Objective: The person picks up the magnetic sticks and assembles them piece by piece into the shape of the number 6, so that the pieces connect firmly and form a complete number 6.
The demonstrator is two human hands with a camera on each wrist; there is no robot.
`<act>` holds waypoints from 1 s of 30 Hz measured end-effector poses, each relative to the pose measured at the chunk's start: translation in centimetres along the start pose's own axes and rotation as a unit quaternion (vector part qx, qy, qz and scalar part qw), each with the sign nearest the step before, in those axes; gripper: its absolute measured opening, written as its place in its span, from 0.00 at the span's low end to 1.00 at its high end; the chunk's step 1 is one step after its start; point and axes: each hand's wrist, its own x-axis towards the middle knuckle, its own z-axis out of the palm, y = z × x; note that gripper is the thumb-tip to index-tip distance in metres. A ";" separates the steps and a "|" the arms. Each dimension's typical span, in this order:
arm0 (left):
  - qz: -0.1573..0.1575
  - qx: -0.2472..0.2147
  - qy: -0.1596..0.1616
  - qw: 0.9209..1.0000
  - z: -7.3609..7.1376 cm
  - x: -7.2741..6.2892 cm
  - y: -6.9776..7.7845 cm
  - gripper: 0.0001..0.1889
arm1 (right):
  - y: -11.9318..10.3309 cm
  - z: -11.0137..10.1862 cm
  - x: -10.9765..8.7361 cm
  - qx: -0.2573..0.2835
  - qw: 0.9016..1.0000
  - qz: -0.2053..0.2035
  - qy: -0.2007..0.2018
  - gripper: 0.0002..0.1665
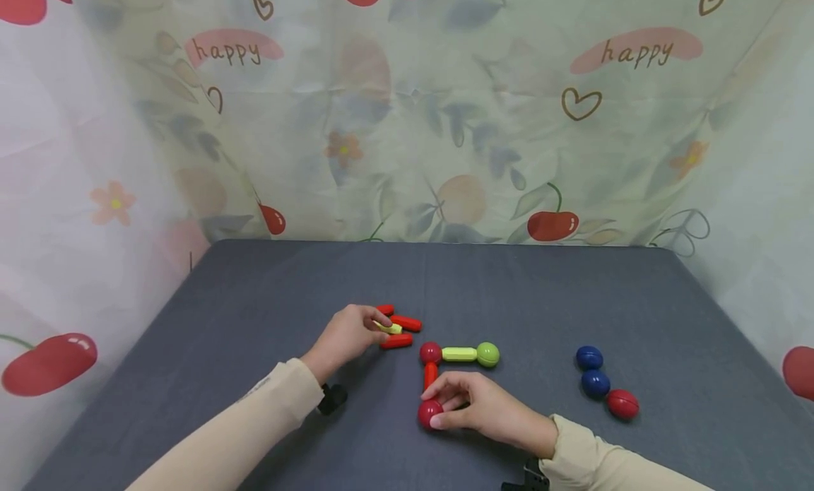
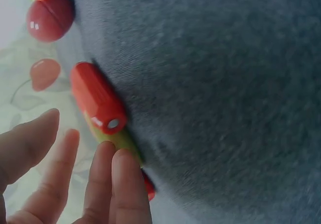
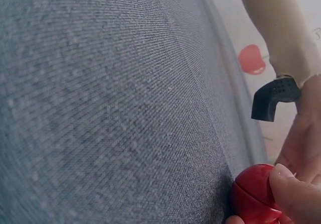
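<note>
My right hand (image 1: 486, 406) pinches a glossy red ball (image 1: 427, 410) between thumb and fingers, close over the table. A red rod (image 1: 430, 375) runs from beside that ball to a second red ball (image 1: 430, 352). From there a yellow-green rod (image 1: 459, 355) leads to a green ball (image 1: 487, 355). My left hand (image 1: 350, 335) reaches over several loose rods, its fingertips right at a yellow-green rod (image 2: 125, 147). In the left wrist view its fingers extend fairly straight, with a red rod (image 2: 99, 98) just beyond them.
Two blue balls (image 1: 595, 383) and a red ball (image 1: 622, 404) lie grouped to the right on the dark grey table cover (image 1: 318, 272). Loose red rods (image 1: 407, 323) lie around the left fingertips. A patterned curtain (image 1: 413, 123) hangs behind the table.
</note>
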 end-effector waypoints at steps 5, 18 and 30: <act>0.002 0.008 -0.009 1.000 0.6 0.5 -0.5 0.10 | -0.1 0.0 0.0 0.005 1.000 -0.006 -0.003 0.18; -0.002 0.024 -0.012 1.000 1.3 1.2 0.0 0.12 | 0.0 0.0 0.0 0.007 1.000 -0.008 -0.002 0.18; 0.008 0.052 -0.021 0.998 1.6 1.2 0.2 0.10 | 0.1 0.0 0.1 0.011 1.000 -0.005 -0.005 0.18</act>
